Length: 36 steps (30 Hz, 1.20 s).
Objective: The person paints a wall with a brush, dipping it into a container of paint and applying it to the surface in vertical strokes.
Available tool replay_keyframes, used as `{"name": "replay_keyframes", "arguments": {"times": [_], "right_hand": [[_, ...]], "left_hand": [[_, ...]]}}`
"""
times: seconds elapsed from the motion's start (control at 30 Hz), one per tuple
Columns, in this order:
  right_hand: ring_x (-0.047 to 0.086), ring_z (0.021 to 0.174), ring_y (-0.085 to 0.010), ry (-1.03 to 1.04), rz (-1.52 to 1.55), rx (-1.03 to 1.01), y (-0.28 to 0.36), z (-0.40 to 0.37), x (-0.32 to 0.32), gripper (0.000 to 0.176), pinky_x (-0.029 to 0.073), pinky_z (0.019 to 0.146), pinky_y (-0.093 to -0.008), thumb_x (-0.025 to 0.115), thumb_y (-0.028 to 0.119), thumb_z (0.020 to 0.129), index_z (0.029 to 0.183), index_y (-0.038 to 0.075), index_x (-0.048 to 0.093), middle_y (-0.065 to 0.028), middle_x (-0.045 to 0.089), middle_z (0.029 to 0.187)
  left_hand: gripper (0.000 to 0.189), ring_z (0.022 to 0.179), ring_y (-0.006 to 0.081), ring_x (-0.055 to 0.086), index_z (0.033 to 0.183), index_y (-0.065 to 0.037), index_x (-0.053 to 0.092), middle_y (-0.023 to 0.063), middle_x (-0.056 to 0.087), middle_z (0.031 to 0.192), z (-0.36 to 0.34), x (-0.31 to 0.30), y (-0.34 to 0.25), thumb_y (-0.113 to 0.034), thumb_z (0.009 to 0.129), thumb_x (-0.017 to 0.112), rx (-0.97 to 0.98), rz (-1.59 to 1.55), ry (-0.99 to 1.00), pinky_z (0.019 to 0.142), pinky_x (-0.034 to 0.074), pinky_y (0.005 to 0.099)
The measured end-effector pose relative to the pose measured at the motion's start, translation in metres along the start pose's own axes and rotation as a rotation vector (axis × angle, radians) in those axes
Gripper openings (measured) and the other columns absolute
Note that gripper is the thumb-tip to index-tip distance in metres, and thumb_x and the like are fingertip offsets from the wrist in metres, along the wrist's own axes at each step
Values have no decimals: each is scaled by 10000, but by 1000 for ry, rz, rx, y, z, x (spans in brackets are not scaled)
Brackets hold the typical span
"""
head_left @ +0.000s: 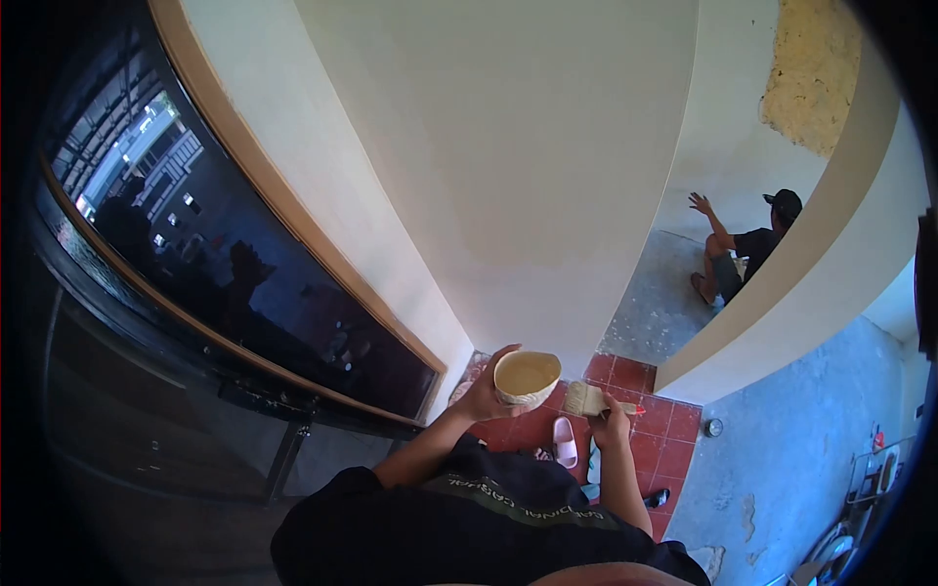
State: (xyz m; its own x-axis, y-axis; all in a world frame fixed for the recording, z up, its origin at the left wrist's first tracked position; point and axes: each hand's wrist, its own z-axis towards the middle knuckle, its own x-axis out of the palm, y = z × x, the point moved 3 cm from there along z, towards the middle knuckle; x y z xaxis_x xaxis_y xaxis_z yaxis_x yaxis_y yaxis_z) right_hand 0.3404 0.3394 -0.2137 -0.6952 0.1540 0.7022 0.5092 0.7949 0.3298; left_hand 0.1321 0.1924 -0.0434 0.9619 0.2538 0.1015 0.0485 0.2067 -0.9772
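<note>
My left hand (482, 398) is wrapped round a bowl-like container (528, 375) with pale yellowish contents, held in front of my chest. Just right of it, my right hand (611, 426) grips a wide paint brush (586, 399) by its handle, whose red end sticks out to the right. The brush's pale bristles point left toward the container, with a small gap between them. Beyond both hands rises a plain off-white wall (508, 176).
A wood-framed dark window (264, 176) fills the left. Pink (565, 442) and dark sandals (657, 498) lie on red floor tiles (674, 454). At the right, past a curved wall edge (782, 264), another person (757, 249) squats with one hand raised by a wall. Stacked items (870, 479) stand far right.
</note>
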Motion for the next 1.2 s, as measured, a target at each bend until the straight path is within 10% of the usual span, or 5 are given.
{"name": "replay_keyframes", "arguments": {"times": [0.8,1.2], "right_hand": [[585,1067,-264,84,-199,109,-229,-40,94,259,471,960,-396,539,150,929,1125,-17,568,-138,611,1125],[581,1083,-232,268,-311,26,-189,-27,145,293,473,945,-354,547,107,920,1187,-14,556,-111,619,1119]], "left_hand": [[984,1198,268,509,1378,-41,255,153,495,1265,-173,-160,-22,-265,635,859,281,68,-159,993,435,413],[1059,1223,287,497,1422,-73,196,166,488,1304,-153,-194,-31,-312,645,875,265,2,-172,1009,428,430]]}}
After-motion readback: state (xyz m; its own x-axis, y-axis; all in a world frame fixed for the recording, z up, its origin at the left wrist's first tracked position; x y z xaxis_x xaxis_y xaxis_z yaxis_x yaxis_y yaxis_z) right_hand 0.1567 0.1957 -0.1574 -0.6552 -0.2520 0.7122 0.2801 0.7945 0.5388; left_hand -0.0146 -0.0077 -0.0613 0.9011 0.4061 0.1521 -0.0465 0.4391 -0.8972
